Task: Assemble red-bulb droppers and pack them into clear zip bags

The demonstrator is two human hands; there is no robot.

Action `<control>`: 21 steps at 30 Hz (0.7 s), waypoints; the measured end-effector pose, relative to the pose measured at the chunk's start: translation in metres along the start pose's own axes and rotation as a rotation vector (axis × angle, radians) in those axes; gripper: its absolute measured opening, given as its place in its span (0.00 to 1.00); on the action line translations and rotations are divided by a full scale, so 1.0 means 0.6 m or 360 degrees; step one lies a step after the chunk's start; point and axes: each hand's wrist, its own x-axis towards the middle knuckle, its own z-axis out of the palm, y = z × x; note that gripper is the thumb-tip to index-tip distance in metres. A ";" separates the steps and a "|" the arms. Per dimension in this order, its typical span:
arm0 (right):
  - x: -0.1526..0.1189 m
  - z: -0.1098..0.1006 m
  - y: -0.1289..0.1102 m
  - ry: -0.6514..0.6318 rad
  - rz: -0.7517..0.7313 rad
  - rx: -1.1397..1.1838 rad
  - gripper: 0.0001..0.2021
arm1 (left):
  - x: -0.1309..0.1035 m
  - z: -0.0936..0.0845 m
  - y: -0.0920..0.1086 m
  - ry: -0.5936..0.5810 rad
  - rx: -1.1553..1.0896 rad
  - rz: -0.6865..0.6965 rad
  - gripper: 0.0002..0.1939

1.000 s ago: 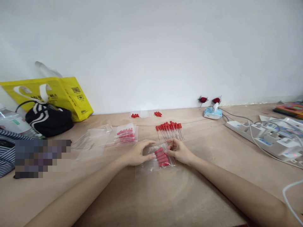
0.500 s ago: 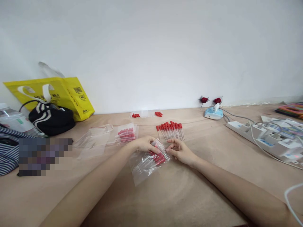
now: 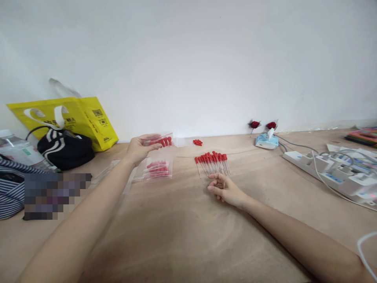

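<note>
My left hand [image 3: 143, 148] grips a clear zip bag [image 3: 165, 141] with several red-headed sticks inside, held up near the wall. Just below it lies a stack of filled clear bags [image 3: 158, 169], their red contents showing through. My right hand [image 3: 225, 191] rests in the middle with loosely curled fingers and nothing in it. Beyond its fingertips, several loose red-headed clear sticks [image 3: 212, 159] lie in a row. A small group of red pieces [image 3: 197, 142] sits by the wall.
At the left are a yellow bag [image 3: 101, 127], a black pouch [image 3: 66, 147] and a plastic bottle [image 3: 22, 149]. To the right are a tissue pack [image 3: 266, 141], two dark red flowers [image 3: 271, 125] and a white power strip [image 3: 318, 169] with cables.
My left hand has moved left and away from me, carrying the filled bag from beside my right hand towards the wall. My right hand has stayed nearly still.
</note>
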 end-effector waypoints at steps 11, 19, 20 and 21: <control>0.000 -0.001 0.001 -0.0032 -0.0031 -0.0050 0.22 | -0.014 0.001 -0.117 -0.0380 0.0428 0.0148 0.17; -0.001 -0.003 0.000 -0.0053 -0.0025 -0.0073 0.22 | -0.029 -0.002 -0.096 -0.0819 0.0600 0.0174 0.06; -0.001 -0.003 0.000 -0.0055 -0.0027 -0.0078 0.22 | -0.030 -0.010 -0.092 -0.0836 0.0638 0.0194 0.07; -0.001 -0.003 0.001 -0.0056 -0.0028 -0.0083 0.22 | -0.030 -0.021 -0.089 -0.0829 0.0701 0.0214 0.08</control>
